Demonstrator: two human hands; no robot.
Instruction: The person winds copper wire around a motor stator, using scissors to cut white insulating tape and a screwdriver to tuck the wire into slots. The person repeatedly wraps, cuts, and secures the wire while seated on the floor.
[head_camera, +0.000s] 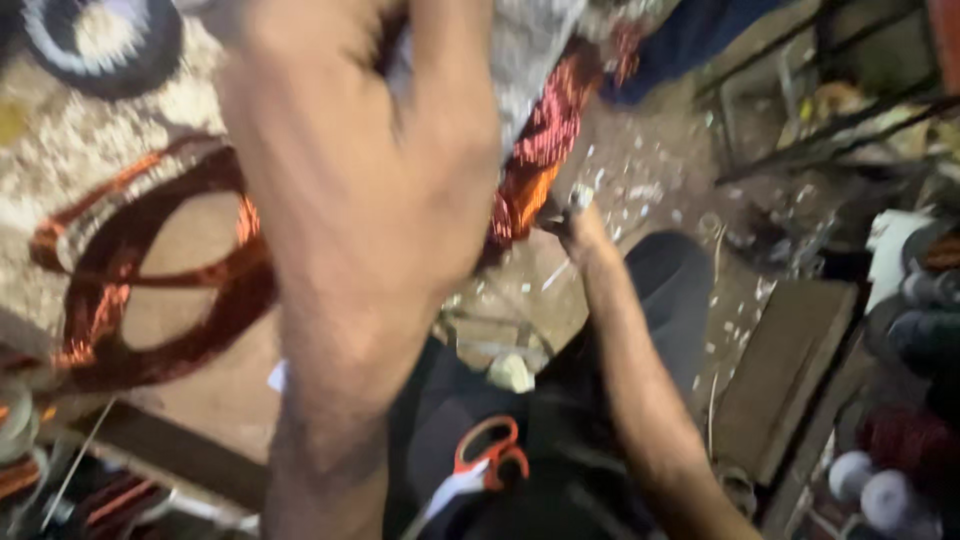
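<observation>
Copper coils (120, 290) left | scissors (490, 455) on lap | left hand (360, 190) blocks view

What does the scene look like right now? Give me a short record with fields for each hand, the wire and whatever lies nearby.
left hand: raised close to the camera, blurred, back of the hand showing; grip cannot be told
right hand: lower down, at the end of the copper wire bundle, seemingly gripping it
copper coils: looped, reddish, lying on the speckled floor at left
scissors: orange handles, resting on the lap
wooden board: on the floor at right
image quality: heavy motion blur
</observation>
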